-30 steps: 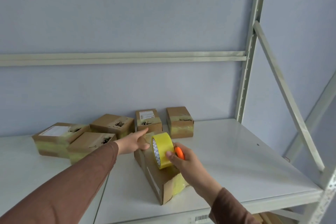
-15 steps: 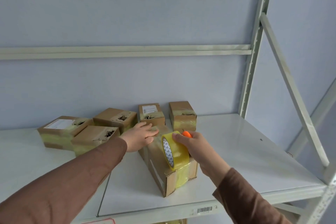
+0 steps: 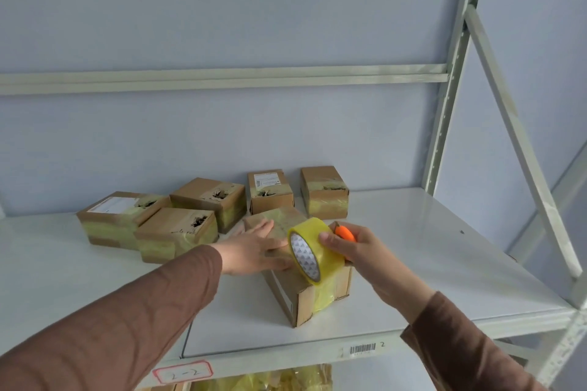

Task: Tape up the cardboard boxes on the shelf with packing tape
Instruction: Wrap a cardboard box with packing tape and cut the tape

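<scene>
A cardboard box (image 3: 298, 298) stands near the front of the white shelf (image 3: 428, 263), with yellowish tape over its near end. My left hand (image 3: 257, 249) lies flat on the box top, fingers straight. My right hand (image 3: 359, 251) grips a roll of yellow packing tape (image 3: 313, 247) that stands on edge on the box, and it also holds a small orange cutter (image 3: 345, 233). Tape runs from the roll down the box's front corner.
Several more taped cardboard boxes (image 3: 178, 232) sit at the back of the shelf, from the left to the middle (image 3: 324, 192). A metal upright and a diagonal brace (image 3: 521, 143) frame the right side. Yellow-wrapped goods (image 3: 263, 379) show on the shelf below.
My left hand has moved from the box's far end to lie flat on its top. My right hand has drawn the tape roll along the box top toward the near end.
</scene>
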`<act>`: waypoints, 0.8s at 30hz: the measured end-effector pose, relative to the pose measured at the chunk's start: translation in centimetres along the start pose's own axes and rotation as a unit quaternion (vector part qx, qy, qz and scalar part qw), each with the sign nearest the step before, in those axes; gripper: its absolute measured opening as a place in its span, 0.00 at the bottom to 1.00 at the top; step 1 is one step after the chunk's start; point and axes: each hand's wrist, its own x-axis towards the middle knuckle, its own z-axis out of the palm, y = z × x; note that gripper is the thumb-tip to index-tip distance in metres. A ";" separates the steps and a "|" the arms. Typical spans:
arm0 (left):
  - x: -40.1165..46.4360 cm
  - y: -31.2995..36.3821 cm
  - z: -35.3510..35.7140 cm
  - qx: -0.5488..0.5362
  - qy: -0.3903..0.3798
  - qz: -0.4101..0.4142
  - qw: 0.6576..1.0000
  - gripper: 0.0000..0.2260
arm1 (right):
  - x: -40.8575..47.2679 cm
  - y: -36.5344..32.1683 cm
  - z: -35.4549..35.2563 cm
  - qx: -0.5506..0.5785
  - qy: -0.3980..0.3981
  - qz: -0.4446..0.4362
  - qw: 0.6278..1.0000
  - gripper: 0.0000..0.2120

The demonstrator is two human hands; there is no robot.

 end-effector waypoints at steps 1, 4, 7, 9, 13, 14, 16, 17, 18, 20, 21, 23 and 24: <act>0.0 0.0 -0.1 0.003 -0.002 -0.002 1.000 0.32 | -0.1 -0.3 -0.2 -0.008 0.010 0.007 1.000 0.18; -0.3 1.0 0.2 0.016 0.030 0.050 0.998 0.25 | -0.5 -0.3 -0.2 -0.023 0.036 0.020 0.999 0.19; -1.2 3.6 1.7 -0.054 0.112 0.117 0.985 0.14 | -0.5 -0.2 0.1 -0.010 0.061 0.023 0.998 0.21; -2.0 4.6 2.0 -0.157 0.092 0.140 0.973 0.10 | -0.9 0.0 0.3 0.000 0.059 0.012 0.998 0.23; -2.3 4.5 1.4 -0.119 0.016 0.159 0.980 0.34 | -3.4 2.1 0.1 0.046 -0.002 -0.041 0.998 0.20; -2.2 4.5 1.5 -0.078 0.020 0.140 0.987 0.41 | -4.0 2.7 -0.2 0.040 -0.020 -0.053 0.998 0.20; -1.9 4.5 2.1 -0.036 0.065 0.140 0.987 0.43 | -4.5 3.4 -0.6 0.018 -0.027 -0.071 0.997 0.18; -1.8 4.4 2.5 -0.031 0.090 0.150 0.984 0.39 | -4.6 3.3 -0.6 0.011 -0.022 -0.079 0.997 0.17; -1.7 4.3 2.8 -0.025 0.111 0.164 0.980 0.36 | -4.7 3.1 -0.5 0.009 -0.014 -0.088 0.996 0.13; -1.5 4.0 3.5 0.008 0.138 0.191 0.972 0.30 | -5.4 2.4 0.0 0.001 -0.006 -0.100 0.995 0.04; -1.5 4.1 4.0 0.026 0.142 0.197 0.970 0.28 | -5.9 2.3 0.1 -0.005 -0.002 -0.099 0.995 0.03; -1.5 4.2 4.9 0.035 0.146 0.187 0.971 0.25 | -7.4 3.0 0.1 -0.008 0.013 -0.089 0.996 0.08; -1.6 4.3 5.3 0.023 0.151 0.179 0.972 0.24 | -8.4 3.7 0.1 -0.008 0.020 -0.079 0.997 0.12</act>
